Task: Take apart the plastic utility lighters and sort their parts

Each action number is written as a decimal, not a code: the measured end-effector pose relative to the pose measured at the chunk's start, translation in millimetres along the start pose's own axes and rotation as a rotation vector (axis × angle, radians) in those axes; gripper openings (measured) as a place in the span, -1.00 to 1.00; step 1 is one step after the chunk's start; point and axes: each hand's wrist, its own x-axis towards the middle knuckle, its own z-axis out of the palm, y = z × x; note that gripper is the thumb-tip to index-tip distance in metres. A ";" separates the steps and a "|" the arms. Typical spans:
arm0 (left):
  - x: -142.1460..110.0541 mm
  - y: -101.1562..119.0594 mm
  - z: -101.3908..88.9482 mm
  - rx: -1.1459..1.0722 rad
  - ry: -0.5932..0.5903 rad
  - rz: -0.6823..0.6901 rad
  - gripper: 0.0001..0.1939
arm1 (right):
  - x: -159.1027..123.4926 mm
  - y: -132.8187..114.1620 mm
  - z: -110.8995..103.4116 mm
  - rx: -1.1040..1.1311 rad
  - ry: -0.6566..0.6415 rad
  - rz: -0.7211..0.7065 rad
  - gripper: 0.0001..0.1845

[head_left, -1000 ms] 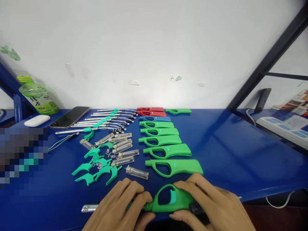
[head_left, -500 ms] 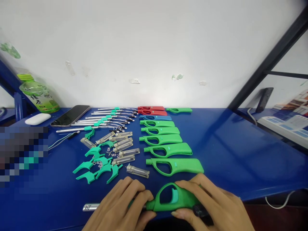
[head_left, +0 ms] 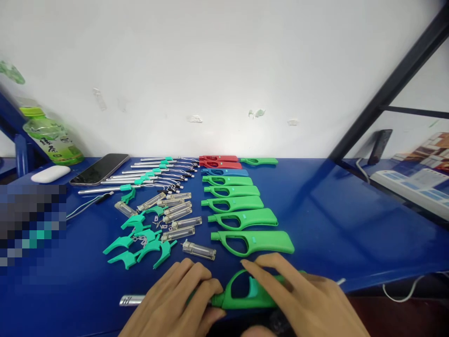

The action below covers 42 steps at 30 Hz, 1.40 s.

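Observation:
My left hand point(head_left: 175, 299) is closed around the neck and metal tube of a green gas lighter point(head_left: 245, 302), whose slotted silver tip point(head_left: 131, 300) sticks out on the left. A teal trigger point(head_left: 253, 286) sits inside the lighter's loop. My right hand point(head_left: 298, 290) arches over the handle, two fingertips near the loop's top and the thumb low, off the handle. A thin pale tip point(head_left: 341, 281) shows behind that hand; what its fingers hold is hidden. Beyond the hands lie a clear fuel tank point(head_left: 199, 250) and a green lighter shell point(head_left: 270, 242).
Green, blue and red shells point(head_left: 224, 172) form a column toward the wall. To their left are several metal tubes with wires point(head_left: 131, 180), fuel tanks point(head_left: 178, 231) and teal triggers point(head_left: 121, 243). A phone point(head_left: 100, 169), white case point(head_left: 51, 173) and bottle point(head_left: 49, 135) stand back left.
My right hand's fingertips have shifted left over the handle, and its thumb has come down off the handle. The black piece under that hand no longer shows clearly. My left hand keeps its grip.

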 end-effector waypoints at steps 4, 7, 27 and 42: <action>0.4 -0.9 2.8 0.007 0.016 -0.030 -0.82 | 6.6 -6.5 3.8 0.031 -0.001 0.011 -0.56; 4.1 1.2 2.3 0.013 0.008 -0.036 -0.83 | 7.6 -8.4 5.2 0.095 0.049 0.040 -0.57; 13.5 4.4 -7.1 0.036 0.091 0.001 -0.73 | 4.3 -5.8 1.8 0.174 -0.023 0.020 -0.66; 5.6 2.6 -6.2 -0.011 -0.020 -0.008 -0.81 | 21.5 -7.3 3.1 0.238 -0.087 -0.106 -0.79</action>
